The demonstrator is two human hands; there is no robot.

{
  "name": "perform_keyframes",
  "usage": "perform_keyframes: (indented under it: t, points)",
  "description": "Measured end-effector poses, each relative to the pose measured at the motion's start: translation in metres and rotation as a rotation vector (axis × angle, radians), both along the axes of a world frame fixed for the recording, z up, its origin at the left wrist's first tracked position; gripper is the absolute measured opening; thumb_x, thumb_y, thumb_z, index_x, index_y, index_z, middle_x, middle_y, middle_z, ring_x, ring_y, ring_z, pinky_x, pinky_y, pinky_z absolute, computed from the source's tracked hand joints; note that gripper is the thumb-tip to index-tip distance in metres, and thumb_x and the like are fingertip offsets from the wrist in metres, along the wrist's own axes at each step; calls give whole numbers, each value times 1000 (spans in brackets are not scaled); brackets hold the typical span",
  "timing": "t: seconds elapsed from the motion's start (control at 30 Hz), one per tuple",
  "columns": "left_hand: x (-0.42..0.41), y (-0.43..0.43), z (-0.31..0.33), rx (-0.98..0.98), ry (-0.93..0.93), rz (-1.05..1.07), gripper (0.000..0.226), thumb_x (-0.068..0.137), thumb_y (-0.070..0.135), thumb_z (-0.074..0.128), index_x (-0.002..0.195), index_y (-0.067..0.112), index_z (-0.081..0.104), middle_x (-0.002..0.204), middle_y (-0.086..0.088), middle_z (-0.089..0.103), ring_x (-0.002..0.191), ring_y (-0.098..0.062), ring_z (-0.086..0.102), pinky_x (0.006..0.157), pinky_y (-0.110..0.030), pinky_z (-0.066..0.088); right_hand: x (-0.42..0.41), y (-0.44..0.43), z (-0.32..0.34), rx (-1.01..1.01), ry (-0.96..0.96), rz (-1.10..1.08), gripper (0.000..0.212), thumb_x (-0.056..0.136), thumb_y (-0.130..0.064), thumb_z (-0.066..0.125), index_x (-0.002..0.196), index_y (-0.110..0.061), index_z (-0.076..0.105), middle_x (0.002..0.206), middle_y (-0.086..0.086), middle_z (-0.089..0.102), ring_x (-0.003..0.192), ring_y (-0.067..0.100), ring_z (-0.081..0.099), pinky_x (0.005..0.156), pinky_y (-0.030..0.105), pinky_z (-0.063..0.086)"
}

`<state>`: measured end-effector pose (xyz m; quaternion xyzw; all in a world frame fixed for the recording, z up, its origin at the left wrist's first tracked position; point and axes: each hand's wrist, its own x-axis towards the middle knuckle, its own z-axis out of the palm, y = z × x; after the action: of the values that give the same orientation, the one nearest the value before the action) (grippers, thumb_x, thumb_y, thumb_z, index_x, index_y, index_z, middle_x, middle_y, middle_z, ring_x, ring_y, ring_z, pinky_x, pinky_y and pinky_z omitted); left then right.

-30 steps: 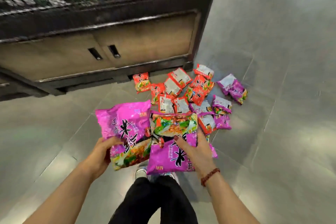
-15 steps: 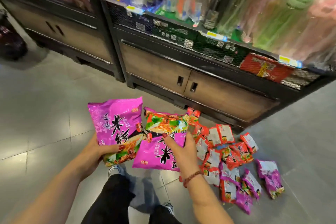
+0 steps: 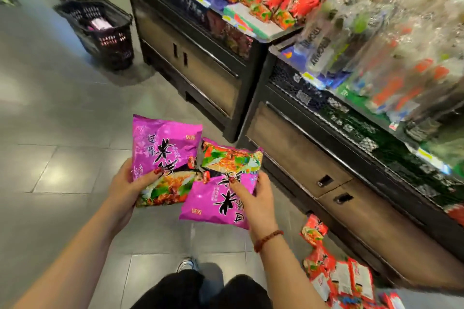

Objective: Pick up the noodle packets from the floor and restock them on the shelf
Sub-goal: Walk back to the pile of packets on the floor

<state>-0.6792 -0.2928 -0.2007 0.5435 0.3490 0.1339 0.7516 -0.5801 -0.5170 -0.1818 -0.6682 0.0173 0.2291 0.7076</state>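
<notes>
The pile of packets (image 3: 336,276) on the floor, a second ago straight beyond the fingers (image 3: 238,188), now lies low to their right, partly cut off by the frame edge. The noodle shelf (image 3: 256,23) has come into sight far above the fingers, and a black basket (image 3: 100,30) far to their upper left.

Far left, upright: a black plastic basket (image 3: 111,44) with something pink (image 3: 100,24) lying inside. Just right of it, a pair of brown cupboard doors (image 3: 200,68) with slot handles. Nearer, another such pair (image 3: 301,150). Above the nearer pair, blurred bottles in clear wrap (image 3: 376,32) behind small yellow price tags (image 3: 308,76). At the bottom edge, black trousers (image 3: 200,291) and the toe of a pale shoe (image 3: 187,264).
</notes>
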Motion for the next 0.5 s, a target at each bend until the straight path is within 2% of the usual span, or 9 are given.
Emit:
perform_keyframes:
  t: [0.1, 0.2, 0.23, 0.3, 0.37, 0.43, 0.5]
  points:
    - [8, 35, -2, 46, -5, 114, 50, 83, 9, 68, 126, 23, 47, 110, -6, 67, 85, -21, 67, 56, -29, 56, 21, 42, 1, 36, -70, 87, 69, 84, 7, 66, 133, -33, 38, 125, -1, 61, 107, 7, 64, 82, 20, 54]
    - [20, 65, -3, 125, -13, 204, 59, 89, 7, 65, 137, 31, 39, 117, -3, 63, 87, -15, 68, 60, -31, 57, 45, 81, 3, 42, -151, 177, 82, 81, -6, 72, 133, -54, 31, 145, 0, 47, 125, 15, 55, 101, 37, 49]
    - [24, 76, -3, 139, -27, 228, 64, 89, 6, 64, 139, 36, 36, 117, 3, 62, 87, -10, 69, 60, -29, 58, 55, 95, 5, 43, -165, 212, 82, 81, -10, 72, 132, -59, 30, 146, 1, 46, 126, 17, 55, 102, 43, 48]
    - [34, 94, 1, 162, -31, 242, 74, 91, 10, 63, 140, 52, 27, 116, 20, 55, 85, -3, 68, 60, -25, 59, 76, 120, 6, 67, -125, 287, 77, 87, -9, 69, 132, -59, 31, 139, 2, 51, 118, 19, 61, 92, 47, 55]
    - [47, 112, 5, 222, -28, 233, 79, 93, 17, 62, 138, 64, 16, 120, 31, 46, 91, 4, 64, 63, -23, 58, 100, 146, 8, 105, -47, 344, 68, 90, -7, 63, 135, -50, 35, 127, -2, 58, 103, 15, 68, 76, 38, 60]
    - [65, 133, 8, 310, -2, 230, 77, 95, 20, 58, 135, 69, 12, 135, 30, 35, 109, 1, 55, 73, -22, 55, 130, 173, 8, 99, 3, 371, 56, 91, -8, 61, 130, -44, 43, 120, -4, 59, 94, 12, 71, 67, 31, 60]
    - [88, 156, 6, 376, 34, 234, 68, 98, 21, 54, 132, 71, 22, 143, 23, 32, 122, -7, 48, 86, -31, 54, 162, 201, 6, 86, 29, 395, 49, 90, -11, 61, 122, -46, 49, 120, 0, 61, 95, 17, 71, 70, 36, 60]
